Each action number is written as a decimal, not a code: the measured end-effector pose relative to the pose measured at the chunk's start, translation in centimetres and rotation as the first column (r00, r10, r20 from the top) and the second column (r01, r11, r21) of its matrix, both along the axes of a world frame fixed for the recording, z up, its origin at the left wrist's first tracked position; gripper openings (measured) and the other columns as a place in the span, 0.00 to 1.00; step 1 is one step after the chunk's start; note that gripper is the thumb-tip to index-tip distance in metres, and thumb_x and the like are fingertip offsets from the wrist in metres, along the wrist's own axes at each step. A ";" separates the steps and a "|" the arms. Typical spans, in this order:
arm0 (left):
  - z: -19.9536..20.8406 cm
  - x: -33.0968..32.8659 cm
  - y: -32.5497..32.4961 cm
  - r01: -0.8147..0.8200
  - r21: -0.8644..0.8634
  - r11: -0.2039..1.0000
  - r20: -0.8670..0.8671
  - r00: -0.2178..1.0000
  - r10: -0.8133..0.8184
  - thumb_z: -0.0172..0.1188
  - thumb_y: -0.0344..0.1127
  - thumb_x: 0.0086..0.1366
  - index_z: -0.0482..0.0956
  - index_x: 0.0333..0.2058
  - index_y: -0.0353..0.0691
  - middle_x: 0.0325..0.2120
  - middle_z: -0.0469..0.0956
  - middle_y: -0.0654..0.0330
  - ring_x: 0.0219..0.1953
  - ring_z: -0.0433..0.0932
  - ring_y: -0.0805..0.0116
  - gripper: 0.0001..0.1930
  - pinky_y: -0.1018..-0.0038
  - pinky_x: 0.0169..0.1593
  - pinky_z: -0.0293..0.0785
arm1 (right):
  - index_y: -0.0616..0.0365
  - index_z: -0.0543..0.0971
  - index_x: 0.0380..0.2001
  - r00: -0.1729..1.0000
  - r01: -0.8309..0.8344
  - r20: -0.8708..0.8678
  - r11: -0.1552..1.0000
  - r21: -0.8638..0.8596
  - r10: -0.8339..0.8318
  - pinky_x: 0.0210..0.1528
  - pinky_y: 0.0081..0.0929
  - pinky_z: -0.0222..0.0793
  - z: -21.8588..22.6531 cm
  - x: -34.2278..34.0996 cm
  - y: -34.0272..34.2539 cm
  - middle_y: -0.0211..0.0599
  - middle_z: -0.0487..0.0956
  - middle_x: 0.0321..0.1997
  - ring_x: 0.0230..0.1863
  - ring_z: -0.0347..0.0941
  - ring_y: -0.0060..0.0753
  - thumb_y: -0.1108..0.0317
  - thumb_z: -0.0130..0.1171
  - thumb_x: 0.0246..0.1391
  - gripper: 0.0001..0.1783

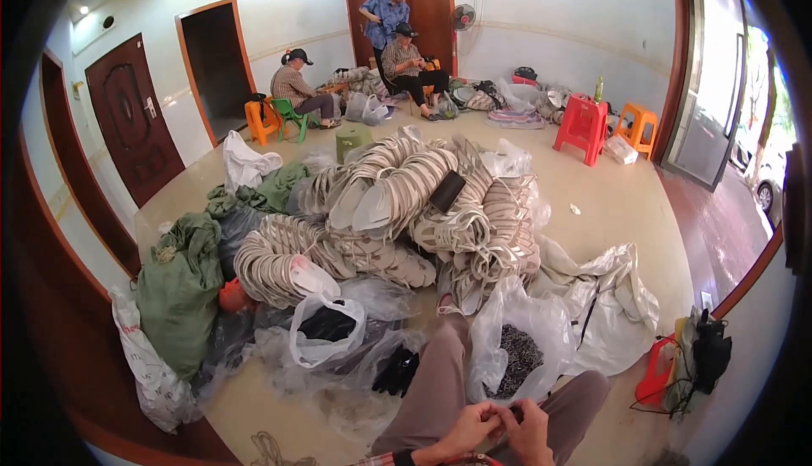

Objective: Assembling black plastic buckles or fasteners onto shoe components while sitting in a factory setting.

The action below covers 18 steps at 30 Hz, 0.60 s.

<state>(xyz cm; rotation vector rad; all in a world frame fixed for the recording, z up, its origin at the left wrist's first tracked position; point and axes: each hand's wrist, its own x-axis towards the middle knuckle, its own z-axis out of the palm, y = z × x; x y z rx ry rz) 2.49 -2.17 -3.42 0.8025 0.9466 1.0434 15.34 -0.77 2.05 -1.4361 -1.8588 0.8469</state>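
Observation:
My left hand (472, 429) and my right hand (529, 434) meet above my lap, fingertips pinched together. Whatever they hold, if anything, is too small to make out. Just beyond them, between my knees, an open clear plastic bag (482, 356) contains many small dark pieces (518, 361). To its left is a whitish plastic bag (295, 341) with black items (328, 324) inside. More black pieces (396, 371) lie on plastic by my left leg. Ahead rises a heap of nested beige strappy pieces (393, 183), resembling shoe uppers, with a dark flat rectangular object (448, 191) on top.
Green sacks (178, 288) and a white sack (150, 364) stand left. A pale sheet (622, 288) lies right of the heap. Red stools (582, 128) and an orange stool (636, 128) are farther right. Two seated people (294, 90) and one standing person (387, 22) are at the back.

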 end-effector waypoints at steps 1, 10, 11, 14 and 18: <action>-0.2 0.1 0.0 -0.010 -0.022 1.000 0.031 0.999 0.011 0.51 0.31 0.63 0.71 0.38 0.32 0.23 0.74 0.64 0.23 0.71 0.80 0.08 0.82 0.27 0.69 | 0.61 0.73 0.31 1.000 -0.007 0.007 1.000 0.008 0.007 0.29 0.37 0.66 -0.6 0.4 0.0 0.49 0.73 0.25 0.27 0.71 0.50 0.67 0.53 0.52 0.08; 2.6 -1.3 1.5 0.201 -0.080 0.976 0.071 0.978 -0.196 0.53 0.34 0.63 0.72 0.38 0.33 0.26 0.75 0.64 0.25 0.73 0.78 0.09 0.83 0.30 0.71 | 0.61 0.73 0.30 0.999 0.040 -0.005 0.980 0.194 -0.040 0.28 0.39 0.65 -0.7 0.0 0.2 0.49 0.73 0.26 0.28 0.71 0.52 0.70 0.50 0.53 0.06; 3.8 -1.8 1.7 0.242 -0.126 0.962 0.076 0.969 -0.234 0.53 0.35 0.63 0.72 0.37 0.34 0.27 0.75 0.64 0.26 0.74 0.78 0.10 0.82 0.31 0.72 | 0.61 0.73 0.30 1.000 0.025 0.000 0.983 0.181 -0.025 0.28 0.39 0.65 -0.4 -0.1 0.2 0.49 0.73 0.26 0.28 0.71 0.52 0.70 0.50 0.53 0.06; 5.7 -2.5 2.1 0.293 -0.175 0.940 0.161 0.950 -0.266 0.55 0.35 0.62 0.72 0.38 0.34 0.30 0.75 0.63 0.28 0.74 0.77 0.11 0.82 0.34 0.73 | 0.62 0.73 0.29 1.000 0.014 -0.003 0.985 0.170 -0.014 0.28 0.39 0.65 0.5 0.2 0.9 0.51 0.73 0.25 0.27 0.70 0.54 0.70 0.50 0.53 0.06; 3.3 -2.1 2.5 0.296 -0.175 0.939 0.270 0.931 -0.244 0.55 0.35 0.62 0.72 0.40 0.34 0.30 0.76 0.63 0.27 0.75 0.78 0.12 0.82 0.32 0.73 | 0.62 0.74 0.29 0.998 0.043 -0.045 0.995 0.088 -0.039 0.28 0.36 0.66 1.3 0.2 1.3 0.52 0.73 0.24 0.27 0.71 0.52 0.69 0.51 0.53 0.07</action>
